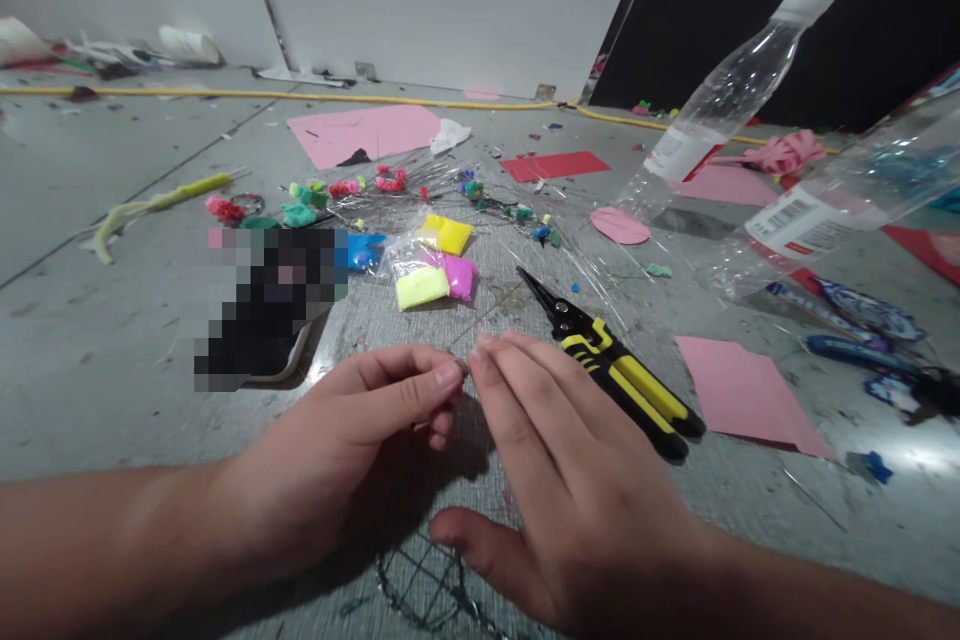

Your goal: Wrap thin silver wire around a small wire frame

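Observation:
Thumb and forefinger of my left hand [375, 420] are pinched on a thin wire [487, 313], which slants up and to the right from the fingertips. My right hand [562, 460] has its fingers stretched out, their tips beside the left fingertips, the thumb apart. Below the hands lies a round piece of twisted wire mesh [420, 580], partly hidden by the right thumb. Black and yellow pliers [622, 370] rest just beyond the right hand. Small bags of clay, one yellow-green [422, 289], one yellow [450, 233] and one magenta [460, 277], lie ahead of the fingers.
A dark phone [274, 305], partly pixelated, lies at left. Two clear bottles [727, 90] [817, 210] lean at right. Pink paper [750, 395], a red strip [555, 166], clay-decorated wires [390, 180] and a yellow cord [300, 96] lie around.

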{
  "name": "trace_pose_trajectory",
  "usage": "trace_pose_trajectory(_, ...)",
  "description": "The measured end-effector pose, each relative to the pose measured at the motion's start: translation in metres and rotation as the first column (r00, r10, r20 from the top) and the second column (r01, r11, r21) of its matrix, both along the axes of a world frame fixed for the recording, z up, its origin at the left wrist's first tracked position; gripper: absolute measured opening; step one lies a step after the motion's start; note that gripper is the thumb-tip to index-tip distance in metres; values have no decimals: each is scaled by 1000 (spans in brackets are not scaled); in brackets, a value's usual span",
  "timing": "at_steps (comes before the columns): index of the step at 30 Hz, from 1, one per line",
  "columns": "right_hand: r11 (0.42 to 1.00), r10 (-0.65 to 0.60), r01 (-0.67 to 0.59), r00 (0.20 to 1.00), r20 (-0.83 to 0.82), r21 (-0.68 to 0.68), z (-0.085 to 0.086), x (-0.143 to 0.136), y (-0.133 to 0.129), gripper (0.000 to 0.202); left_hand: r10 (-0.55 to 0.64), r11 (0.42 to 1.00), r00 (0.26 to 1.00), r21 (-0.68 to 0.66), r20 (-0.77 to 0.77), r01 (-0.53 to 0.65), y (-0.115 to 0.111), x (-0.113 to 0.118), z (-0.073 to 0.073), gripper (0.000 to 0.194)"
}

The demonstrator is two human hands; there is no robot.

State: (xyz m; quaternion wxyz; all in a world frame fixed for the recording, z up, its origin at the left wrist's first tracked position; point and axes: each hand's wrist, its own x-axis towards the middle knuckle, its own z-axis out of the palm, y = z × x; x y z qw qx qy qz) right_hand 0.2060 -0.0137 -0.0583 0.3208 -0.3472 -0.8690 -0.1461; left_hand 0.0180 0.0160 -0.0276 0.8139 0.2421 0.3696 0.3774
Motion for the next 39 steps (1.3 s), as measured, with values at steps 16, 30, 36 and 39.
trace_pose_trajectory(16,1000,5,-6,999,51,24,5,0,3,66,13,999,1000,-38,-13,-14,0,-2,-1,26)
trace_pose_trajectory(30,998,22,-24,999,38,53,8,0,3,51,13,999,1000,-35,16,-12,0,-2,3,27)
trace_pose_trajectory(36,998,37,-38,999,17,44,9,-1,3,49,-6,1000,998,-23,57,7,0,0,4,27)
trace_pose_trajectory(39,998,52,-52,999,5,36,8,-2,2,50,2,999,999,-42,38,0,0,-1,2,26)
